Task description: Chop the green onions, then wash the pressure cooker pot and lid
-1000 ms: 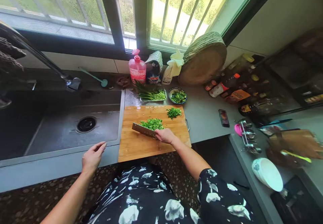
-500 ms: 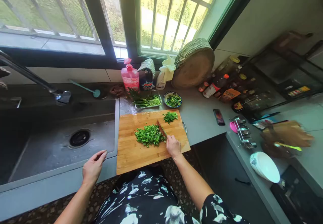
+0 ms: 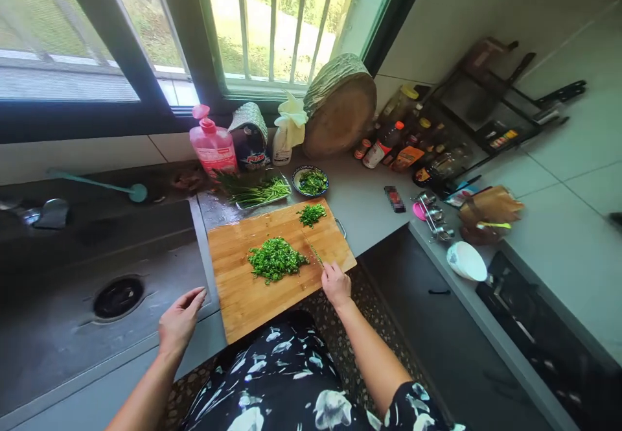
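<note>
Right grip (image 3: 335, 284) closed firmly on a thin-bladed knife (image 3: 315, 256), seen edge-on; left of it, finely chopped leafy greens (image 3: 275, 260) heaped on smooth wooden board (image 3: 239, 309). Left grip (image 3: 179, 322) loosely curled, contents unclear to me. Beyond both, pink plastic bottle (image 3: 212, 144), label (image 3: 217, 157) illegible.

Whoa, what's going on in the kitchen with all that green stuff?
Somebody's right hand is holding a knife over a wooden board. Beside the blade is a big pile of chopped greens, and a smaller pile sits near the board's far edge. The left hand is near the sink, with nothing visible in it. Behind the board are long green stalks and a bowl with more greens in it.
</note>
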The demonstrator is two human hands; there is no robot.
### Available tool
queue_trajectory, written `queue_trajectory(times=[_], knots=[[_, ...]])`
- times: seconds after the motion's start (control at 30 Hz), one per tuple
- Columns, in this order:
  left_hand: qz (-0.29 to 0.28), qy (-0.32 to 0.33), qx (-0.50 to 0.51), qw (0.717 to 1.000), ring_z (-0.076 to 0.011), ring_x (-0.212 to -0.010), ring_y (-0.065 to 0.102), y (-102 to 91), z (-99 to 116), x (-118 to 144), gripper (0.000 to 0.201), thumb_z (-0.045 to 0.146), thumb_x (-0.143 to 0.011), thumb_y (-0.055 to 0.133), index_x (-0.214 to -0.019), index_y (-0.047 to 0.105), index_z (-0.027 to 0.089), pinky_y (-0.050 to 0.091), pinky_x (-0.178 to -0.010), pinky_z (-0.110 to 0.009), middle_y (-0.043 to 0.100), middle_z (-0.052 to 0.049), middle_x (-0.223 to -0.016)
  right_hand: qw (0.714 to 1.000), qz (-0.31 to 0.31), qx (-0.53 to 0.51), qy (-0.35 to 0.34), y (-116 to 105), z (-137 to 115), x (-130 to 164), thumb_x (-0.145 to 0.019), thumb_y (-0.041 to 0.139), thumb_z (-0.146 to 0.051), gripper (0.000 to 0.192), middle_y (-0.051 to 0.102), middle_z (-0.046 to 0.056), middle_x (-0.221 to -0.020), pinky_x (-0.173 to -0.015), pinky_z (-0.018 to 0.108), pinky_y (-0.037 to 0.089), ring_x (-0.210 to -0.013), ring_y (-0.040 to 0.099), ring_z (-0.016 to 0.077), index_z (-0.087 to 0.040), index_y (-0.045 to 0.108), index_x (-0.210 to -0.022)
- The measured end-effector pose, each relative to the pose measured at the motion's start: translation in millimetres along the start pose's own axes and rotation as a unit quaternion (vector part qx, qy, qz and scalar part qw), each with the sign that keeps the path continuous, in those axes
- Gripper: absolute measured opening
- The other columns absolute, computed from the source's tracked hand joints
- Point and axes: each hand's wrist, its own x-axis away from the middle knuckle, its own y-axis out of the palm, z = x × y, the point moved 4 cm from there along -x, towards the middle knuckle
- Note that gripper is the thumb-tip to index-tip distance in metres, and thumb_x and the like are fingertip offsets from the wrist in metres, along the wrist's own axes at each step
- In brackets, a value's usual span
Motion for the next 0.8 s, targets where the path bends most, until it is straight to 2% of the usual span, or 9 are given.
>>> queue_trajectory(times=[0.1, 0.27, 0.33, 0.43, 0.63, 0.7, 0.8], knots=[[-0.032, -0.010, -0.029, 0.999, -0.0273, -0.086, 0.065, -4.1, -2.3, -6.8, 0.052, 0.056, -0.064, 0.056, -0.099, 0.070, 0.020, 0.045, -0.082, -0.038, 0.072, -0.007, -0.090, 0.999, -0.012, 0.009, 0.046, 9.8, -10.3, 16.6, -0.094, 0.035, -0.027, 0.034, 0.060, 0.008, -0.099, -0.061, 0.023, 0.041, -0.077, 0.062, 0.0145, -0.023, 0.059, -0.118], [-0.062, -0.002, -0.068, 0.996, -0.0279, -0.085, 0.065, -13.0, 6.6, -17.0, 0.047, 0.053, -0.066, 0.056, -0.096, 0.070, 0.020, 0.046, -0.076, -0.037, 0.072, -0.007, -0.084, 0.997, -0.032, 0.001, 0.072, 19.0, -66.1, 20.0, -0.095, 0.031, -0.028, 0.034, 0.058, 0.008, -0.099, -0.061, 0.023, 0.043, -0.075, 0.061, 0.0141, -0.024, 0.057, -0.117], [-0.073, 0.004, -0.086, 0.994, -0.0285, -0.082, 0.065, -15.2, 12.6, -20.8, 0.046, 0.053, -0.066, 0.056, -0.096, 0.070, 0.021, 0.046, -0.072, -0.036, 0.072, -0.006, -0.080, 0.997, -0.033, -0.005, 0.071, 18.2, -79.5, 18.9, -0.095, 0.031, -0.030, 0.034, 0.057, 0.008, -0.099, -0.061, 0.023, 0.043, -0.075, 0.061, 0.0141, -0.025, 0.057, -0.116], [-0.088, 0.018, -0.097, 0.991, -0.0285, -0.081, 0.065, -15.5, 16.6, -27.8, 0.046, 0.053, -0.065, 0.057, -0.097, 0.070, 0.022, 0.046, -0.071, -0.036, 0.072, -0.004, -0.078, 0.995, -0.019, -0.005, 0.101, 11.5, -69.1, 21.8, -0.096, 0.029, -0.031, 0.034, 0.056, 0.007, -0.099, -0.062, 0.022, 0.043, -0.075, 0.060, 0.0140, -0.026, 0.056, -0.117], [-0.111, 0.028, -0.089, 0.989, -0.0284, -0.087, 0.065, -12.2, 6.1, -38.0, 0.045, 0.054, -0.064, 0.058, -0.096, 0.070, 0.024, 0.046, -0.074, -0.035, 0.072, -0.003, -0.078, 0.966, -0.019, 0.034, 0.256, -1.4, 2.2, 32.6, -0.096, 0.028, -0.027, 0.035, 0.056, 0.008, -0.101, -0.062, 0.022, 0.043, -0.070, 0.061, 0.0121, -0.023, 0.059, -0.112], [-0.118, 0.027, -0.102, 0.987, -0.0287, -0.086, 0.065, -11.9, 4.4, -37.3, 0.046, 0.055, -0.064, 0.058, -0.097, 0.070, 0.025, 0.046, -0.073, -0.036, 0.073, -0.003, -0.080, 0.962, -0.021, 0.038, 0.268, -0.2, 5.8, 31.3, -0.096, 0.028, -0.026, 0.035, 0.056, 0.008, -0.101, -0.062, 0.023, 0.044, -0.070, 0.061, 0.0124, -0.021, 0.060, -0.108], [-0.116, 0.022, -0.115, 0.986, -0.0292, -0.080, 0.065, -12.2, 5.9, -34.5, 0.046, 0.055, -0.065, 0.057, -0.096, 0.070, 0.025, 0.046, -0.071, -0.037, 0.073, -0.002, -0.080, 0.970, -0.030, 0.027, 0.240, 7.5, -19.5, 27.1, -0.096, 0.029, -0.027, 0.033, 0.055, 0.008, -0.101, -0.064, 0.024, 0.045, -0.072, 0.062, 0.0133, -0.022, 0.059, -0.109]])
